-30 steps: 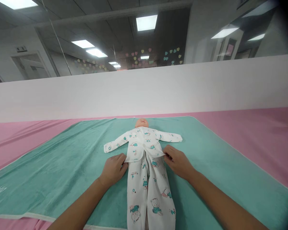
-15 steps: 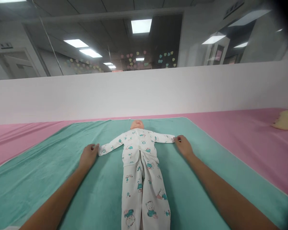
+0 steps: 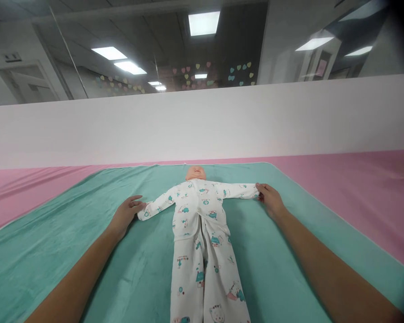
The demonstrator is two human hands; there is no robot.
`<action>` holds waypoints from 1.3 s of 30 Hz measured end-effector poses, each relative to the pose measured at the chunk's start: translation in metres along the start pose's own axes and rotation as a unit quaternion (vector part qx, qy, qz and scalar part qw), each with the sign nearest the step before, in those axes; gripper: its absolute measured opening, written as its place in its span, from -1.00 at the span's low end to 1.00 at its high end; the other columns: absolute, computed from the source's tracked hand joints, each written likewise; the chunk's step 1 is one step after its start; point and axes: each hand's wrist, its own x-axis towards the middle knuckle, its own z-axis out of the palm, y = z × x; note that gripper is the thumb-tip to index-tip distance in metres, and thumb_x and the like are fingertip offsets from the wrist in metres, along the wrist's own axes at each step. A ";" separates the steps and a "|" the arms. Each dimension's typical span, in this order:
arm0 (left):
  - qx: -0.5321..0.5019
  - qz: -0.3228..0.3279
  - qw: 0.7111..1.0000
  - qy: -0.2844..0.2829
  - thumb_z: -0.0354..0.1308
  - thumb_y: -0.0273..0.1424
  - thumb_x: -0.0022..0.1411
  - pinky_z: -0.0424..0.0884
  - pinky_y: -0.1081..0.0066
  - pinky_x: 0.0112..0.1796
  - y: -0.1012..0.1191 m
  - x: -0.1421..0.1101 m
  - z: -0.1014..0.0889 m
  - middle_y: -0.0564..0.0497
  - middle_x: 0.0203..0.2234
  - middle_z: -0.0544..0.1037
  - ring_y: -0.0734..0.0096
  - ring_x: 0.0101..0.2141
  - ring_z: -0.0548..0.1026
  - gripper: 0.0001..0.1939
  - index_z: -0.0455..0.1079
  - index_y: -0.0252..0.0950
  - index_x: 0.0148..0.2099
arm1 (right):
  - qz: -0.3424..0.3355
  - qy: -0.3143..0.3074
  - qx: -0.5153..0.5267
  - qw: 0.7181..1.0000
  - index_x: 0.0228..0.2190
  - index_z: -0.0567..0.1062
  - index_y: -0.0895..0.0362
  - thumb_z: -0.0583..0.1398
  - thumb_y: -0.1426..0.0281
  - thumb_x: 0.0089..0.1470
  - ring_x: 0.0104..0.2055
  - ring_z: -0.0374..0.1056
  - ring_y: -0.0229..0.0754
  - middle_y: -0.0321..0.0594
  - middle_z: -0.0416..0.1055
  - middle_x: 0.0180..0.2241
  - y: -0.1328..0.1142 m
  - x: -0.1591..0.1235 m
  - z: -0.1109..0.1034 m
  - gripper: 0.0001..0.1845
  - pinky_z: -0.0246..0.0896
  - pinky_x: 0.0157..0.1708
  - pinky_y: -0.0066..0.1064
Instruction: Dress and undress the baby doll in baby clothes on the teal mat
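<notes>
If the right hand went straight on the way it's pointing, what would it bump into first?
Probably the doll's white printed sleeve: the right hand appears to touch its cuff, though depth is hard to judge.

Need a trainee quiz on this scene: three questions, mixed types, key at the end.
1. True or false: the left hand and the right hand are both at the sleeve cuffs of the white cloth top with printed figures.
2. Multiple choice: where is the doll's round, pinkish head? a) against the left hand b) at the end farther from the camera c) under the right hand
3. Fill in: beyond the slanting right edge of the smooth teal cloth shows a ____ cloth.

Key: 1. true; 2. b; 3. pink.
</notes>
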 end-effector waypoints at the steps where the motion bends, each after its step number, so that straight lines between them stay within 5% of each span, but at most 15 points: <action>1: -0.029 -0.006 0.999 -0.017 0.27 -0.23 -0.12 0.37 0.42 -0.37 0.003 -0.004 0.000 -0.02 -0.27 0.46 0.34 -0.34 0.45 -0.42 0.30 -0.27 0.00 | 0.012 -0.024 0.056 0.998 -0.43 0.37 0.11 0.18 0.07 -0.11 -0.43 0.23 -0.28 -0.25 0.32 -0.42 -0.001 0.000 0.000 -0.64 0.17 -0.51 -0.48; 3: -0.071 -0.001 0.997 -0.028 0.30 -0.29 -0.15 0.38 0.47 -0.39 0.009 -0.009 0.000 0.00 -0.25 0.44 0.39 -0.34 0.44 -0.46 0.34 -0.25 -0.05 | 0.030 -0.067 0.117 0.990 -0.45 0.36 0.11 0.22 0.11 -0.12 -0.47 0.19 -0.31 -0.28 0.27 -0.47 -0.003 0.000 0.000 -0.67 0.13 -0.58 -0.52; 6: -0.162 0.031 0.986 0.032 0.30 -0.41 -0.15 0.35 0.56 -0.45 0.013 -0.006 -0.001 0.06 -0.34 0.42 0.51 -0.40 0.41 -0.58 0.39 -0.25 -0.15 | 0.027 -0.084 0.144 0.986 -0.45 0.35 0.10 0.24 0.15 -0.12 -0.47 0.17 -0.34 -0.30 0.25 -0.46 -0.005 0.002 0.001 -0.70 0.14 -0.59 -0.57; 10: -0.242 0.025 0.961 0.130 0.22 -0.58 -0.15 0.35 0.60 -0.43 0.008 0.007 -0.008 0.07 -0.40 0.41 0.57 -0.41 0.40 -0.65 0.40 -0.25 -0.22 | 0.011 -0.032 0.144 0.989 -0.42 0.37 0.07 0.25 0.17 -0.13 -0.39 0.20 -0.34 -0.31 0.28 -0.38 -0.002 0.007 -0.003 -0.72 0.25 -0.49 -0.58; 15: -0.239 0.020 0.959 0.153 0.21 -0.56 -0.17 0.36 0.55 -0.43 -0.009 0.024 -0.012 0.07 -0.46 0.38 0.56 -0.48 0.37 -0.70 0.39 -0.30 -0.27 | 0.029 0.017 0.069 0.997 -0.40 0.36 0.10 0.20 0.17 -0.10 -0.39 0.25 -0.32 -0.28 0.30 -0.36 0.006 0.013 -0.008 -0.72 0.32 -0.46 -0.53; 17: -0.171 0.022 0.972 0.161 0.22 -0.51 -0.17 0.36 0.49 -0.43 -0.018 0.030 -0.012 0.05 -0.46 0.39 0.51 -0.48 0.37 -0.68 0.38 -0.31 -0.25 | 0.035 0.033 0.033 0.998 -0.41 0.35 0.12 0.17 0.19 -0.09 -0.38 0.27 -0.29 -0.24 0.31 -0.36 0.009 0.014 -0.007 -0.74 0.34 -0.44 -0.46; 19: 0.011 0.045 0.985 0.166 0.19 -0.50 -0.16 0.38 0.40 -0.37 -0.025 0.034 -0.012 0.02 -0.45 0.40 0.41 -0.44 0.39 -0.69 0.39 -0.33 -0.25 | 0.035 0.057 -0.003 0.998 -0.43 0.33 0.14 0.18 0.24 -0.12 -0.39 0.29 -0.24 -0.20 0.30 -0.35 0.012 0.015 -0.006 -0.76 0.36 -0.42 -0.37; 23: 0.308 0.134 0.929 0.158 0.08 -0.55 -0.13 0.30 0.19 -0.09 -0.027 0.029 -0.002 -0.14 -0.22 0.37 0.11 -0.13 0.35 -0.67 0.42 -0.34 -0.22 | -0.009 0.108 -0.110 0.988 -0.32 0.34 0.12 0.19 0.44 -0.25 -0.25 0.29 -0.09 -0.13 0.26 -0.17 0.009 0.007 0.002 -0.68 0.28 -0.20 -0.14; 27: 0.378 0.274 0.876 0.123 -0.07 -0.36 0.18 0.18 0.18 0.05 -0.014 0.006 0.029 -0.13 0.13 0.14 0.11 0.12 0.13 -0.63 0.32 -0.28 0.02 | -0.223 0.094 -0.334 0.911 -0.05 0.29 0.14 0.07 0.44 -0.08 0.09 0.09 0.01 -0.06 0.10 0.08 -0.008 -0.019 0.031 -0.54 0.03 0.07 -0.12; 30: 0.399 0.305 0.864 0.030 -0.20 -0.16 0.28 0.04 0.15 0.13 -0.009 -0.006 0.054 -0.01 0.25 -0.05 0.17 0.21 -0.03 -0.50 0.11 -0.21 0.20 | -0.317 -0.017 -0.410 0.855 0.09 0.17 0.15 -0.04 0.30 0.12 0.21 -0.08 -0.07 -0.11 0.00 0.19 -0.015 -0.039 0.060 -0.50 -0.12 0.17 -0.20; 34: 0.438 0.264 0.858 -0.050 -0.34 -0.10 0.30 -0.18 0.03 0.17 -0.020 -0.001 0.060 0.00 0.25 -0.02 0.21 0.23 -0.08 -0.41 -0.14 -0.20 0.30 | -0.294 -0.137 -0.475 0.818 0.17 0.04 0.16 -0.13 0.17 0.19 0.25 -0.15 -0.07 -0.13 -0.04 0.22 -0.009 -0.048 0.078 -0.42 -0.28 0.19 -0.08; 39: 0.419 0.182 0.890 -0.014 -0.34 -0.07 0.29 -0.10 -0.04 0.13 -0.023 -0.003 0.043 -0.14 0.24 0.01 0.13 0.22 -0.07 -0.36 -0.06 -0.35 0.27 | -0.258 -0.120 -0.476 0.832 0.16 0.07 0.23 -0.07 0.15 0.15 0.27 -0.24 0.00 -0.04 -0.12 0.24 -0.012 -0.064 0.068 -0.37 -0.35 0.19 -0.02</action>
